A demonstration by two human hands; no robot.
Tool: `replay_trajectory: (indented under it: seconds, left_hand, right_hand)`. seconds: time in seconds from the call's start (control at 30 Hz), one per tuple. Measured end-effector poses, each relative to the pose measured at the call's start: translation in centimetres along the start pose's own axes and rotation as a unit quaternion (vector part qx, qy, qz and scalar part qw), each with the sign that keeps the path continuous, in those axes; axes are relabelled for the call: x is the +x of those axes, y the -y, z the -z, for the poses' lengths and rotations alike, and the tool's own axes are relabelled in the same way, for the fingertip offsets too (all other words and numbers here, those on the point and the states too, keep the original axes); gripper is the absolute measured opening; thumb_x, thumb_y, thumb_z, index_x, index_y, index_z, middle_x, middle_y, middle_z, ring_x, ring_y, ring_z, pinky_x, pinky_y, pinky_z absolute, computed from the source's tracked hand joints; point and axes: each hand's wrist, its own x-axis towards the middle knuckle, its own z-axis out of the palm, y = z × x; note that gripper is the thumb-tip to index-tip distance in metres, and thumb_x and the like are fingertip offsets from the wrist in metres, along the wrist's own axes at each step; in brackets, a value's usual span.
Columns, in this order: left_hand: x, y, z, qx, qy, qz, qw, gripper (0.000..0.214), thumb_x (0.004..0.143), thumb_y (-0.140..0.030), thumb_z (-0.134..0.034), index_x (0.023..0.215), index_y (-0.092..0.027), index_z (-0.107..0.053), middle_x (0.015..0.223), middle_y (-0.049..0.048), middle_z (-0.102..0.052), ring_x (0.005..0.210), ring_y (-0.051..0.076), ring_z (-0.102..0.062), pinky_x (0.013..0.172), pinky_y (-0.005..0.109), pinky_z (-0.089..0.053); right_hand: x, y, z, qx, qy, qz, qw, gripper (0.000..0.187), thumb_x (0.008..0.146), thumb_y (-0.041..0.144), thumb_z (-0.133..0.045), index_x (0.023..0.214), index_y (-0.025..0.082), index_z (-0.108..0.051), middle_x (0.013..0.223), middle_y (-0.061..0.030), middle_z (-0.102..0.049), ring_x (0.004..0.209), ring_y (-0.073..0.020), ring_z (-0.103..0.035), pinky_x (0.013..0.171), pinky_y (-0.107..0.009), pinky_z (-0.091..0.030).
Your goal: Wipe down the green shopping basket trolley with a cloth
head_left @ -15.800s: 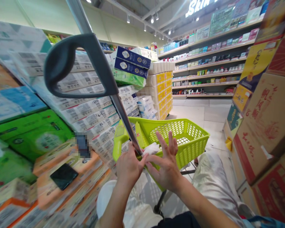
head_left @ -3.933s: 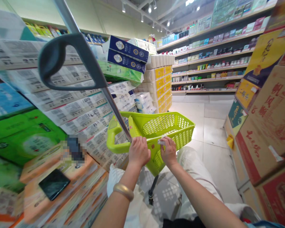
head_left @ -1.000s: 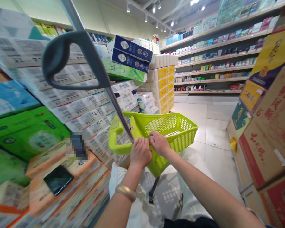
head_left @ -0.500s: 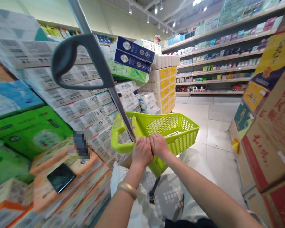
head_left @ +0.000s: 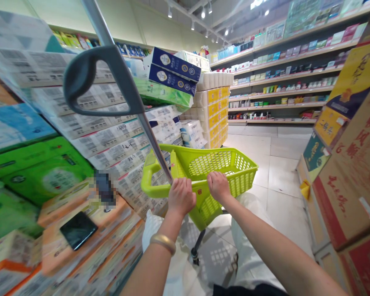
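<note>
A lime-green shopping basket (head_left: 209, 205) on a wheeled frame stands in front of me, with a long grey pole (head_left: 154, 139) rising on its left side. My left hand (head_left: 181, 196) is closed over the basket's near rim, close to the pole. Farther right along that rim, my right hand (head_left: 218, 186) has its fingers wrapped over the edge too. The hands are a little apart. High on the pole, the dark grey loop handle (head_left: 123, 86) is untouched. Slotted walls show inside the basket.
Stacked tissue packs (head_left: 105, 100) rise on the left. A black phone (head_left: 78, 230) lies on orange cartons (head_left: 111, 230). Cardboard boxes (head_left: 348, 181) line the right. Shelves of small goods (head_left: 283, 74) stand at the back, beyond pale floor tiles (head_left: 274, 164).
My right hand has slid right along the rim, away from my left hand, which stays near the pole. The basket and pole sit slightly farther left in view.
</note>
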Motion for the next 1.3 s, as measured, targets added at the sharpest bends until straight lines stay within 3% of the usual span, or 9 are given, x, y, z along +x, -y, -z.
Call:
replay_trajectory:
  seconds: [0.23,0.5,1.3]
  left_hand:
    - [0.3,1.1,-0.1,0.032,0.0,0.004,0.999,0.014,0.069,-0.018,-0.054,0.082,-0.018,-0.057,0.079,0.0103,-0.06,0.085,0.028,-0.054,0.086,0.042,-0.038]
    - [0.1,2.4,-0.1,0.045,-0.001,0.0,0.999,0.014,0.07,-0.018,-0.054,0.082,-0.017,-0.058,0.079,0.0112,-0.061,0.086,0.028,-0.055,0.086,0.042,-0.038]
    - [-0.5,3.3,-0.5,0.037,-0.037,-0.002,0.999,0.013,0.068,-0.017,-0.054,0.081,-0.019,-0.057,0.078,0.0095,-0.063,0.085,0.028,-0.057,0.085,0.041,-0.038]
  right_hand:
    - [0.5,3.2,-1.1,0.012,0.008,0.005,1.0,0.03,0.098,0.026,-0.034,0.077,0.022,-0.055,0.077,-0.0052,-0.061,0.073,-0.0199,-0.05,0.07,-0.033,-0.03]
    - [0.5,3.8,-1.5,0.013,0.014,0.004,1.0,0.03,0.099,0.027,-0.033,0.079,0.022,-0.055,0.078,-0.0046,-0.061,0.076,-0.0199,-0.05,0.072,-0.032,-0.03]
    - [-0.1,5.0,-1.4,-0.016,0.02,0.003,1.0,0.031,0.1,0.027,-0.031,0.081,0.021,-0.055,0.079,-0.0035,-0.06,0.077,-0.0188,-0.05,0.074,-0.031,-0.028]
